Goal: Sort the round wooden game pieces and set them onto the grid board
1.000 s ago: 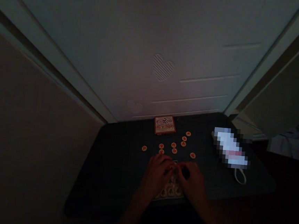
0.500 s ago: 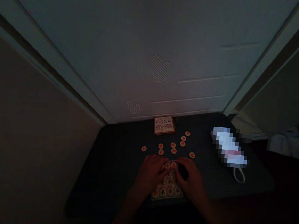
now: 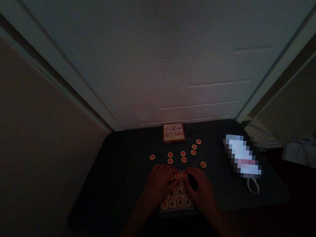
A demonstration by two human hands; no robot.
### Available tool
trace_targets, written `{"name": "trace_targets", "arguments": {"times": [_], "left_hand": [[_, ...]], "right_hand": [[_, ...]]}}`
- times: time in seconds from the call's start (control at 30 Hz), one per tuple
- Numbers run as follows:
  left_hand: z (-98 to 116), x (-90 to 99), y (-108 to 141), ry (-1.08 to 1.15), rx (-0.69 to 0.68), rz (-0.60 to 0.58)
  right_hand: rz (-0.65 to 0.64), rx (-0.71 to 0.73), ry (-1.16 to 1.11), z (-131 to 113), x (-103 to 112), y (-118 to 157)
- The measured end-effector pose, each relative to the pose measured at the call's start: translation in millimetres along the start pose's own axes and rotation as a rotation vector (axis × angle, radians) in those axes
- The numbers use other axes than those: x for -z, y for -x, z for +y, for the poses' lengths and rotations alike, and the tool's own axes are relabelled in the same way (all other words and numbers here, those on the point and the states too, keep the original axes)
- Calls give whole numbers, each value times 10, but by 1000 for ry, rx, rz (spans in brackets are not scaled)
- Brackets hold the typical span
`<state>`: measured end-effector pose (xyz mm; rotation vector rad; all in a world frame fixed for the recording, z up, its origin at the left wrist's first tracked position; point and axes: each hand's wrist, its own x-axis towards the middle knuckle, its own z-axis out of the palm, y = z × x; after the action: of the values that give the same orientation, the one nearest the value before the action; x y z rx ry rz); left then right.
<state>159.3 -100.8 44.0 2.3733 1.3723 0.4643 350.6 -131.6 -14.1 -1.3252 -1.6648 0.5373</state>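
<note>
A small box tray (image 3: 163, 210) near the front edge of the table holds rows of round xiangqi pieces (image 3: 180, 202), some with black characters and some with red. My left hand (image 3: 160, 179) curls over the tray's far left part, thumb and fingers closed around a red-marked piece (image 3: 172, 177). From the right, my right hand (image 3: 200, 185) bends its fingers onto another red-marked piece (image 3: 183, 175) at the far right corner. Between the hands another red piece (image 3: 177, 175) shows. My fingers hide part of the middle rows.
Several loose red-marked pieces (image 3: 183, 154) lie beyond the tray on the dark table (image 3: 120, 174). A printed box lid (image 3: 173, 132) sits near the white panel (image 3: 124, 56). To the right is a blurred-out lit phone (image 3: 241, 155) with a loop strap (image 3: 253, 186).
Both hands stay at the far end of the tray, with only a slight shift of the right fingers. The loose pieces have not moved.
</note>
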Motion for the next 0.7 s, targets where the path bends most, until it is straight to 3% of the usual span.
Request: {"name": "trace_targets", "arguments": {"times": [0.7], "left_hand": [[-25, -1, 6, 16, 19, -6]], "right_hand": [[-20, 20, -32, -8, 30, 16]]}}
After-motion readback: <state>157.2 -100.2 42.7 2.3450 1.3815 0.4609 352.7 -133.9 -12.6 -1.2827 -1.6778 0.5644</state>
